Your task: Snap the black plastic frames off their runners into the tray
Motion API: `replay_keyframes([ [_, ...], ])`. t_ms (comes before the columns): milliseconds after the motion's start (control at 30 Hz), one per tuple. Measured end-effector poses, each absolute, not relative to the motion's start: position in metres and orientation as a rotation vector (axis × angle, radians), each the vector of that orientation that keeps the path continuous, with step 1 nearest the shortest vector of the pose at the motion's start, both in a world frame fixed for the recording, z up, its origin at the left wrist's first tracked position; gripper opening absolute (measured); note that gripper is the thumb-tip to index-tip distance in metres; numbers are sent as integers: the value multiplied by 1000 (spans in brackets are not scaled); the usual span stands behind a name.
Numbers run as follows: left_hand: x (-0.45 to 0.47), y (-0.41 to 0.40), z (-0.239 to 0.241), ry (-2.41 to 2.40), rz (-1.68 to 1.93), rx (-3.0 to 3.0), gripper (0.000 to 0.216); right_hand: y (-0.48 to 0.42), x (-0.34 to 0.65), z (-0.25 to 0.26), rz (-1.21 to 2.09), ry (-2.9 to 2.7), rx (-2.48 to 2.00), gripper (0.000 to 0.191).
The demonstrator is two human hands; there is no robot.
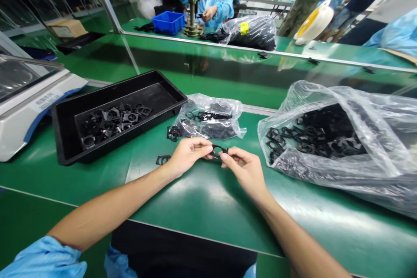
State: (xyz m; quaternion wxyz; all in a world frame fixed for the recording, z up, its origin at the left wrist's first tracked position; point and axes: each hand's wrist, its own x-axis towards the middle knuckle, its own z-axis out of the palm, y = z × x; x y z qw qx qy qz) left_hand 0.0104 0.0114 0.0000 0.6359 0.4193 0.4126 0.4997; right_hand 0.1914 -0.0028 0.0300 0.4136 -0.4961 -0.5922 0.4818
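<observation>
Over the near middle of the green table (202, 195), the left hand (187, 156) and right hand (246, 167) pinch opposite ends of a small, flat black frame (224, 150) with a round opening, thumbs against fingertips. It looks very light and fairly stiff, probably moulded plastic, perhaps a little slippery; the thin rim around the hole might flex or crack under a hard squeeze, so the broader ends seem the better hold. A loose black frame (163, 160) lies just left of the left hand. A large clear plastic bag (384, 139) of black frames limits room on the right; a rectangular black plastic tray (159, 100), partly filled with more, does so on the left. A smaller clear plastic bag (236, 108) blocks the way straight ahead, its crumpled film likely to snag. Farther off, beyond a pale strip (208, 44), are a blue plastic bin (167, 26) and a co-worker's light-blue sleeve (224, 2).
</observation>
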Motion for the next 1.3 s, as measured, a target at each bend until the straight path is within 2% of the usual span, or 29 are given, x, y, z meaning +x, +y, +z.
replay_keyframes([
  [300, 7, 12, -2, 954, 1131, 1069, 37, -5, 190, 25, 1172, -1457, -1242, 40],
  [533, 5, 11, 0, 861, 1026, 942, 41, -6, 191, 29, 1211, -1470, -1218, 40],
  [767, 2, 12, -1, 832, 962, 953, 34, -5, 191, 28, 1210, -1459, -1218, 38],
  [1000, -2, 15, 1, 813, 921, 1016, 28, -3, 192, 29, 1282, -1428, -1228, 43],
  [1300, 0, 14, 1, 747, 898, 794, 41, -1, 192, 33, 1325, -1403, -1208, 40],
])
